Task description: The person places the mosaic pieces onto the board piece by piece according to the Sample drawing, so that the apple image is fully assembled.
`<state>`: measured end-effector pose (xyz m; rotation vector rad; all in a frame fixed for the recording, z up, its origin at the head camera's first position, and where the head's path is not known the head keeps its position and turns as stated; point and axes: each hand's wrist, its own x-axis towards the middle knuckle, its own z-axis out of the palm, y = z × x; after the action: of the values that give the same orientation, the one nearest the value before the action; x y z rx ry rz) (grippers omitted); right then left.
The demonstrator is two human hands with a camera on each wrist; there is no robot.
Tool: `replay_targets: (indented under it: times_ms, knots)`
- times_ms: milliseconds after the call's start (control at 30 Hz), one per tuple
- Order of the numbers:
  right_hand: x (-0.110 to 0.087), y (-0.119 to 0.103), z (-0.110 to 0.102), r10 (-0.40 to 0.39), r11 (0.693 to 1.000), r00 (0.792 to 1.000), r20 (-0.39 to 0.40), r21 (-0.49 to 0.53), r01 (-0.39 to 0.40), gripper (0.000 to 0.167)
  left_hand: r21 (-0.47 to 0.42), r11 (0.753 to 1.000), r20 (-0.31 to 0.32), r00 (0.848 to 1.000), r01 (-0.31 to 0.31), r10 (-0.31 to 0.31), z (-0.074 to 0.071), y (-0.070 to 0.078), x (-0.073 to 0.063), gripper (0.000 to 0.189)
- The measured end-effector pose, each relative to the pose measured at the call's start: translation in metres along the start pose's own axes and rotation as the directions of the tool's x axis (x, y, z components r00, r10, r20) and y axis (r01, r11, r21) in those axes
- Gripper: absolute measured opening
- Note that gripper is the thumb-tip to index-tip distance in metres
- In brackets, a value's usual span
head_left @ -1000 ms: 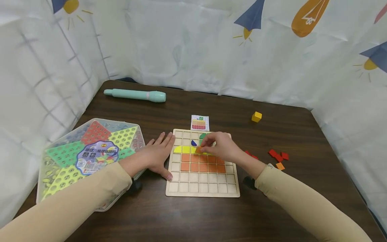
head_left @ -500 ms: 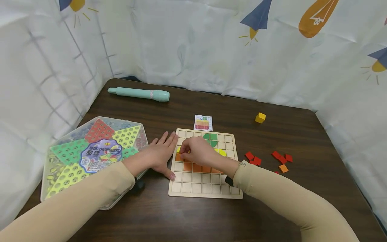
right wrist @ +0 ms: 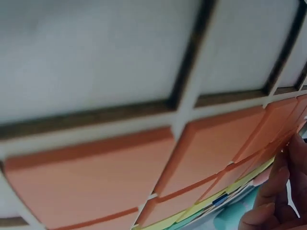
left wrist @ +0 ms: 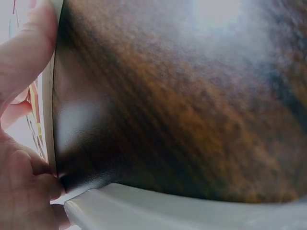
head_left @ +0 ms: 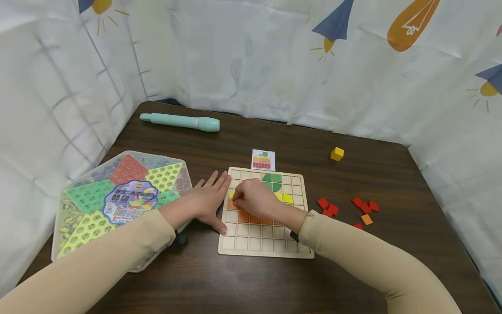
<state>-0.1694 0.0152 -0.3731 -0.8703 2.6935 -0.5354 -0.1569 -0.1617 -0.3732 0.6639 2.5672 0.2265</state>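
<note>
My left hand [head_left: 205, 203] lies with fingers spread along the left edge of a wooden grid board [head_left: 266, 243]; the left wrist view shows its thumb and fingers at the board's edge [left wrist: 50, 96]. My right hand [head_left: 256, 198] reaches over the board, thumb and fingertips pinching at an orange square tile [head_left: 231, 204] in the leftmost column. More orange tiles [right wrist: 91, 177] fill cells beside it, partly covered by the hand. Behind them are yellow pieces [head_left: 288, 198] and green rounded pieces [head_left: 276, 178]. A blue piece [right wrist: 220, 199] shows in the right wrist view.
A small printed pattern card [head_left: 263, 160] lies behind the board. Loose red tiles [head_left: 323, 203], an orange tile [head_left: 366, 219] and a yellow cube [head_left: 337, 154] are on the right. A clear plastic game box [head_left: 62, 226] stands left; a mint-green microphone-shaped object [head_left: 180, 121] lies at the back.
My right hand has carried the orange tile leftward from above the yellow row to the leftmost column, staying there over the last half second. My left hand keeps its place on the board.
</note>
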Motion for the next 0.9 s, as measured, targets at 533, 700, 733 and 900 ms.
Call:
replay_targets:
  times_ms: [533, 700, 733, 900]
  knots:
    - [-0.062, 0.066, -0.035, 0.147, 0.985, 0.979, -0.143, 0.11, -0.132, 0.007, -0.008, 1.0, 0.015, 1.0, -0.007, 0.008, 0.001, 0.002, 0.004, 0.141]
    - [-0.112, 0.118, -0.057, 0.262, 0.959, 0.941, -0.213, 0.164, -0.23, 0.015, -0.006, 1.0, 0.009, 1.0, -0.007, 0.007, 0.0, 0.001, 0.002, 0.141]
    - [-0.123, 0.128, -0.061, 0.285, 0.954, 0.933, -0.222, 0.165, -0.252, 0.017, -0.004, 1.0, 0.008, 1.0, -0.003, 0.003, 0.0, 0.0, 0.001, 0.141]
    - [-0.176, 0.168, -0.074, 0.388, 0.92, 0.89, -0.241, 0.148, -0.361, 0.02, 0.004, 1.0, 0.007, 1.0, 0.007, -0.007, -0.002, -0.002, 0.0, 0.142]
